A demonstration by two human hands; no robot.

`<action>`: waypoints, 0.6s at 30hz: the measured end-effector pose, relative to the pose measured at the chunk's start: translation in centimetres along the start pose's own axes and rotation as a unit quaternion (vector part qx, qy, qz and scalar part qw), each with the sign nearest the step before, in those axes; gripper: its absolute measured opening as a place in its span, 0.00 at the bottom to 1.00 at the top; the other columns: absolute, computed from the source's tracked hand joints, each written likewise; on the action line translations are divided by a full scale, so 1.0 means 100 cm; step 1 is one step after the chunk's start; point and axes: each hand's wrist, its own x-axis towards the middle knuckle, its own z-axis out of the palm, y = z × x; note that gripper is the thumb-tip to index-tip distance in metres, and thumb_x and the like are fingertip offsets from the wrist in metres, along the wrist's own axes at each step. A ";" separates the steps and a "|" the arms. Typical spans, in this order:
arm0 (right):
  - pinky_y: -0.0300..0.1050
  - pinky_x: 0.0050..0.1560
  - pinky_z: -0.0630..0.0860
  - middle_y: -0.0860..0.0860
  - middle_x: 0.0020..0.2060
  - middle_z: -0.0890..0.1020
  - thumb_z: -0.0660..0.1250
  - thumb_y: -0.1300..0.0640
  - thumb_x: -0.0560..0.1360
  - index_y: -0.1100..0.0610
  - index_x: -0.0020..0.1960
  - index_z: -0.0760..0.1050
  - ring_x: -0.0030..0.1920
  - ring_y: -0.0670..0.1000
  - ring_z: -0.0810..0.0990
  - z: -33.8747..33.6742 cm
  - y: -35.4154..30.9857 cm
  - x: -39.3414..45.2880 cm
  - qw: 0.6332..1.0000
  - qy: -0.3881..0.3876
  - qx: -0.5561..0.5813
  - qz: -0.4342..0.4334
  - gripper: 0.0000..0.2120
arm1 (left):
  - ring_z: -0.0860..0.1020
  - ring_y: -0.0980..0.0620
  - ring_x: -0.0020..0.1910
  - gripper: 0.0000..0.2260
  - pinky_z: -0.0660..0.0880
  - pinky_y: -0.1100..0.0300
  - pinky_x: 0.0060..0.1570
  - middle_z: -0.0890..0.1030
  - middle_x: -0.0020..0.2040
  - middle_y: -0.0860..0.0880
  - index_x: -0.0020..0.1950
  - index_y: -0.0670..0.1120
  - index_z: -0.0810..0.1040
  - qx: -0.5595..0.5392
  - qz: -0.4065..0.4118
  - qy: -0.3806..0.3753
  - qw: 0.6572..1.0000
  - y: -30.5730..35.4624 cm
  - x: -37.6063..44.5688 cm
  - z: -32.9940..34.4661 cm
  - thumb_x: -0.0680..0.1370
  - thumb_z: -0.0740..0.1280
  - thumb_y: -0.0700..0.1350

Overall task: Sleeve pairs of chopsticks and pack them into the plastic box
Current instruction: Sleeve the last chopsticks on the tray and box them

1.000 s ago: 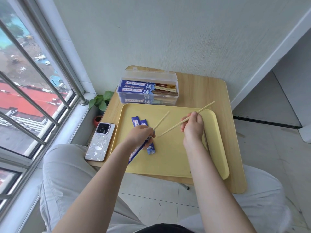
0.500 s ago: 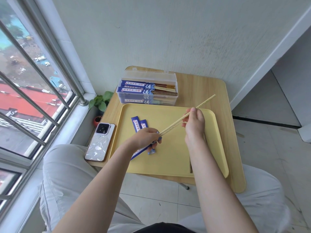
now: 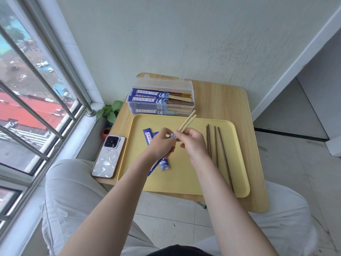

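The yellow tray [image 3: 184, 182] serves as the landmark, lying on the small wooden counter [image 3: 221, 100]. Just behind the tray's far edge stands the clear plastic box [image 3: 162, 97], its lid tipped back; inside it lie several pairs of chopsticks already in blue sleeves, stacked lengthwise with the bare ends of light and dark sticks pointing right. Above the middle of the tray the left hand [image 3: 162, 145] is curled round a blue sleeve [image 3: 156, 165], whose lower end slants down toward the tray's near left part. The right hand [image 3: 193, 143] pinches a pair of light chopsticks [image 3: 188, 121] between thumb and fingers, their tips meeting the sleeve's mouth between the two hands, their free ends rising toward the box. More blue sleeves [image 3: 147, 133] lie flat on the tray's left half, partly hidden under the left hand. On the tray's right half lie dark chopsticks [image 3: 215, 143], running roughly from far to near. Just left of the tray, on the counter, rests a phone [image 3: 108, 157] face down. Beyond the tray's far left corner, below the counter's edge, is a small green plant [image 3: 110, 110] in a red pot.
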 end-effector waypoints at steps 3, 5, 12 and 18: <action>0.41 0.39 0.71 0.46 0.33 0.81 0.74 0.57 0.75 0.57 0.44 0.80 0.37 0.47 0.76 0.004 0.001 -0.001 0.998 -0.043 -0.031 0.028 0.05 | 0.68 0.50 0.27 0.06 0.65 0.58 0.29 0.74 0.30 0.47 0.53 0.44 0.69 -0.046 0.000 0.021 0.999 -0.004 0.002 -0.001 0.77 0.58 0.37; 0.41 0.38 0.71 0.46 0.34 0.81 0.74 0.57 0.75 0.58 0.48 0.80 0.37 0.47 0.76 0.002 -0.001 0.001 0.996 -0.072 -0.036 0.041 0.05 | 0.68 0.49 0.28 0.06 0.64 0.57 0.30 0.73 0.31 0.46 0.52 0.43 0.69 -0.056 -0.006 0.026 0.998 -0.007 0.003 -0.002 0.77 0.57 0.37; 0.46 0.37 0.80 0.52 0.48 0.81 0.67 0.58 0.81 0.51 0.67 0.68 0.34 0.51 0.82 -0.005 -0.020 0.014 0.997 0.058 0.034 -0.048 0.17 | 0.64 0.50 0.24 0.07 0.62 0.62 0.24 0.72 0.27 0.46 0.46 0.44 0.67 -0.020 -0.022 0.031 0.999 0.008 0.008 -0.015 0.76 0.52 0.34; 0.44 0.36 0.82 0.54 0.47 0.81 0.59 0.63 0.83 0.55 0.62 0.77 0.32 0.52 0.83 -0.009 -0.044 0.031 0.993 0.049 0.010 -0.108 0.12 | 0.67 0.48 0.28 0.08 0.64 0.59 0.27 0.75 0.32 0.45 0.42 0.44 0.70 0.033 0.003 0.047 0.998 0.026 0.024 -0.023 0.75 0.54 0.36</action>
